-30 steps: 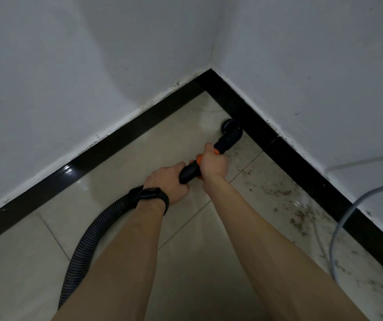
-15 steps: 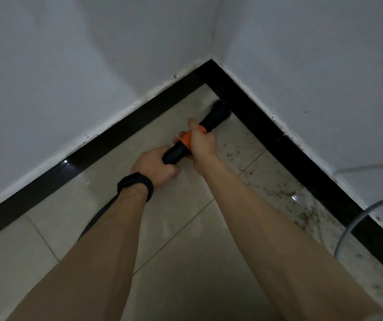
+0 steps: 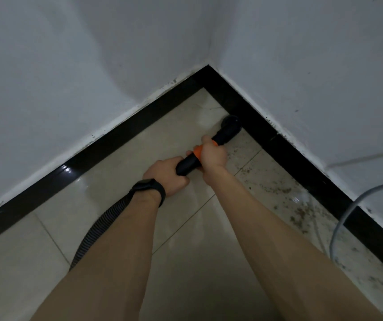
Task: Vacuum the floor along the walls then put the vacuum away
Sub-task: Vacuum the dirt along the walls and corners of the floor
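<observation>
A black vacuum wand with an orange collar ends in a round black brush nozzle. The nozzle rests on the beige tile floor against the black skirting of the right wall, close to the room corner. My right hand grips the wand at the orange collar. My left hand, with a black watch on its wrist, holds the rear of the wand. The ribbed black hose trails back to the lower left under my left forearm. The vacuum body is out of view.
Brown dirt specks lie scattered on the tiles along the right skirting. A grey cable loops down from the right wall onto the floor. Two white walls meet at the corner.
The nozzle went forward toward the corner half a second ago and has since come back a little along the right skirting. Both hands keep their grip on the wand.
</observation>
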